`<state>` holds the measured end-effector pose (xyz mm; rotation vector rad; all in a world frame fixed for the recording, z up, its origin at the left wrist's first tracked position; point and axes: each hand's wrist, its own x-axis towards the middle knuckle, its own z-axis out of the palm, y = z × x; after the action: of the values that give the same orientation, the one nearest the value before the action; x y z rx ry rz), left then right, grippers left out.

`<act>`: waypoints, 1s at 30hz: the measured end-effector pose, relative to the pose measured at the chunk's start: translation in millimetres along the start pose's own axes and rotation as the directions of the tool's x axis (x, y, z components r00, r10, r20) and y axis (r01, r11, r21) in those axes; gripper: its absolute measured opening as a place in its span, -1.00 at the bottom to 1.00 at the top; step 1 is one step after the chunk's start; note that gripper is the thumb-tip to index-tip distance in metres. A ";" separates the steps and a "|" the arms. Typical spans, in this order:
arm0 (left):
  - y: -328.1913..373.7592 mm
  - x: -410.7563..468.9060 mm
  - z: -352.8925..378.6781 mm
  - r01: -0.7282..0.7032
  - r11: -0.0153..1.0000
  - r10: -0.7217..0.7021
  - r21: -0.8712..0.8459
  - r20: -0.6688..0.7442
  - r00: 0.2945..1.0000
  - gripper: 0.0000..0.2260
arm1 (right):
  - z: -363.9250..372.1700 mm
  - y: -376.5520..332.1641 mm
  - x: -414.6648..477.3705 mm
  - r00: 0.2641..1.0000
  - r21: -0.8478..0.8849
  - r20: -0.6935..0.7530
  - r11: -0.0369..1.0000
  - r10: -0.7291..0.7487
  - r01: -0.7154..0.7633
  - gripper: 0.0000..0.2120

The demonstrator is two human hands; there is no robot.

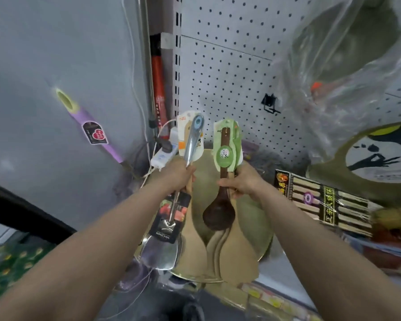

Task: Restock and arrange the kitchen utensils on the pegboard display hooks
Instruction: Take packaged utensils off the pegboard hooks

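My left hand (174, 174) grips a bunch of utensils: a steel spatula (193, 140) with a blue-eyed handle end pointing up, plus light wooden spatulas behind it. The steel blade (162, 253) hangs below my wrist. My right hand (242, 180) grips a dark wooden spoon (219, 214) with green card labels (226, 145), bowl down; pale wooden spatulas (232, 256) hang behind it. Both bunches are held upright in front of the white pegboard (225, 66). A black hook (270, 104) sticks out of the board, right of and above the spoon.
A clear plastic bag (347, 66) hangs at the upper right. A round gold tray (252, 228) lies below my hands. Packed chopsticks (322, 200) and a round printed board (380, 156) sit at the right. A power strip (163, 155) and a purple-handled tool (90, 130) are at the left.
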<state>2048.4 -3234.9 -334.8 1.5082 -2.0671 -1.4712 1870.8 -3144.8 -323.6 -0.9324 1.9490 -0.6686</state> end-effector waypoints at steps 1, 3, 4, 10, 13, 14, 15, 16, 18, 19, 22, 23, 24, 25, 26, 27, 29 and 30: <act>-3.9 10.5 4.0 -0.004 0.999 0.004 0.053 -0.001 1.000 -0.75 | 0.0 4.3 6.2 1.000 0.005 -0.012 1.000 0.011 -0.011 -0.61; -10.7 31.8 14.2 -0.016 0.981 0.019 0.193 -0.015 1.000 -0.71 | -1.4 14.8 19.3 0.999 0.036 -0.047 0.999 0.024 -0.022 -0.64; -13.0 36.8 17.0 -0.016 0.970 0.022 0.243 -0.023 0.999 -0.69 | -0.7 17.8 22.9 0.998 0.046 -0.057 0.999 0.023 -0.020 -0.66; -15.4 67.5 46.7 0.031 0.992 -0.037 0.125 0.039 0.999 -0.86 | -2.1 42.3 41.0 0.985 0.012 -0.174 1.000 0.008 -0.006 -0.52; -27.9 77.8 54.6 0.044 0.997 -0.043 0.063 -0.024 0.999 -0.84 | 3.8 48.7 46.9 0.980 -0.008 -0.201 1.000 0.016 -0.018 -0.46; -33.5 81.6 56.8 0.055 0.998 -0.053 0.043 -0.041 0.998 -0.87 | 6.8 49.7 50.2 0.978 -0.010 -0.208 0.999 0.034 -0.036 -0.47; -39.7 85.6 59.3 0.051 0.998 -0.050 0.027 -0.058 0.997 -0.87 | 9.5 49.0 52.3 0.975 -0.031 -0.213 0.997 0.056 -0.064 -0.48; -42.4 86.3 61.0 0.052 0.998 -0.050 0.023 -0.067 0.996 -0.82 | 12.3 48.7 54.1 0.972 -0.055 -0.220 0.994 0.082 -0.096 -0.49; -38.0 77.7 60.7 0.060 0.997 -0.055 0.048 -0.094 0.994 -0.75 | 18.4 49.2 58.6 0.965 -0.098 -0.227 0.983 0.128 -0.153 -0.49; -35.3 72.2 60.5 0.061 0.996 -0.053 0.065 -0.109 0.993 -0.73 | 20.7 49.0 60.3 0.964 -0.109 -0.226 0.980 0.140 -0.168 -0.51; -34.1 66.7 63.1 0.068 0.992 -0.055 0.104 -0.119 0.991 -0.72 | 25.1 47.2 62.5 0.964 -0.110 -0.213 0.977 0.157 -0.183 -0.56; -35.1 67.0 63.9 0.072 0.992 -0.058 0.108 -0.125 0.990 -0.72 | 24.9 46.9 62.1 0.966 -0.109 -0.198 0.976 0.166 -0.190 -0.57; -35.7 66.7 64.5 0.074 0.991 -0.060 0.109 -0.132 0.989 -0.72 | 25.4 47.8 61.9 0.967 -0.096 -0.182 0.975 0.179 -0.198 -0.58; -35.8 66.0 64.6 0.076 0.992 -0.063 0.101 -0.132 0.989 -0.72 | 25.9 48.6 60.2 0.967 -0.084 -0.163 0.974 0.196 -0.212 -0.60; -36.3 65.2 65.3 0.077 0.993 -0.065 0.092 -0.132 0.989 -0.71 | 27.7 50.7 58.9 0.965 -0.080 -0.141 0.969 0.220 -0.233 -0.63; -36.4 64.2 66.2 0.074 0.994 -0.063 0.082 -0.133 0.989 -0.71 | 30.0 52.7 57.0 0.963 -0.087 -0.124 0.964 0.238 -0.250 -0.64; -34.8 60.5 67.8 0.078 0.996 -0.071 0.051 -0.129 0.989 -0.72 | 36.3 58.2 55.5 0.965 -0.063 -0.115 0.967 0.237 -0.246 -0.52; -34.0 59.4 68.2 0.080 0.996 -0.076 0.027 -0.126 0.989 -0.73 | 38.8 59.3 54.9 0.965 -0.035 -0.128 0.971 0.231 -0.237 -0.47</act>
<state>1998.2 -3241.8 -417.1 1.6659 -1.9896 -1.3380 1863.6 -3158.8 -411.9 -0.6883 2.1527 -0.5527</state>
